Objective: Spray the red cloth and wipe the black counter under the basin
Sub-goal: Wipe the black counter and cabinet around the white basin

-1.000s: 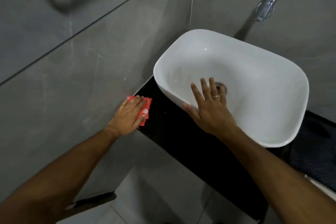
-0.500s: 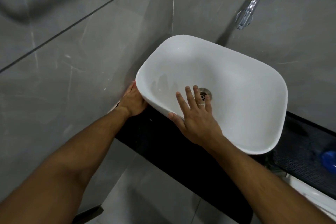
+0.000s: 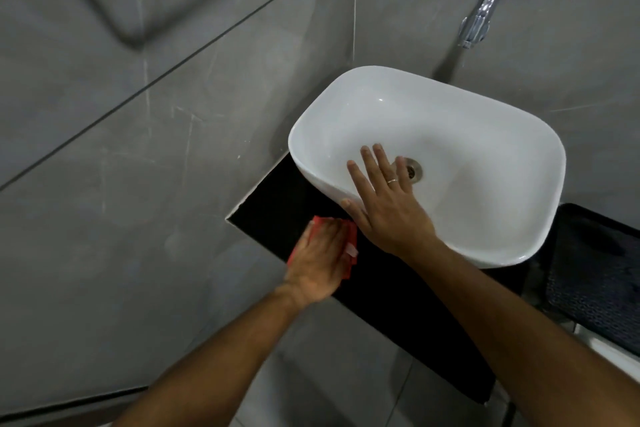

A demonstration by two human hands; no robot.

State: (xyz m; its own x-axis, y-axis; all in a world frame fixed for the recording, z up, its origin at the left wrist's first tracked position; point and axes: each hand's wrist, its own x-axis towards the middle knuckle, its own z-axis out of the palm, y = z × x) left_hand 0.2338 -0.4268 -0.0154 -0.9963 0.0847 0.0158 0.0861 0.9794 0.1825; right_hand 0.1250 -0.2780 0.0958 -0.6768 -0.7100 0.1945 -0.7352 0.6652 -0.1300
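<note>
I pin the limp cloth (image 3: 350, 238) under my flat left hand (image 3: 320, 260), right hand (image 3: 388, 211) splayed on the basin (image 3: 467, 135).

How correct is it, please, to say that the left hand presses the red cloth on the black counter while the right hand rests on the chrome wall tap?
One detail is wrong: in the head view the right hand rests on the near rim of the white ceramic basin, not the chrome wall tap, which nobody touches. The left hand does press the red cloth on the black counter.
</note>
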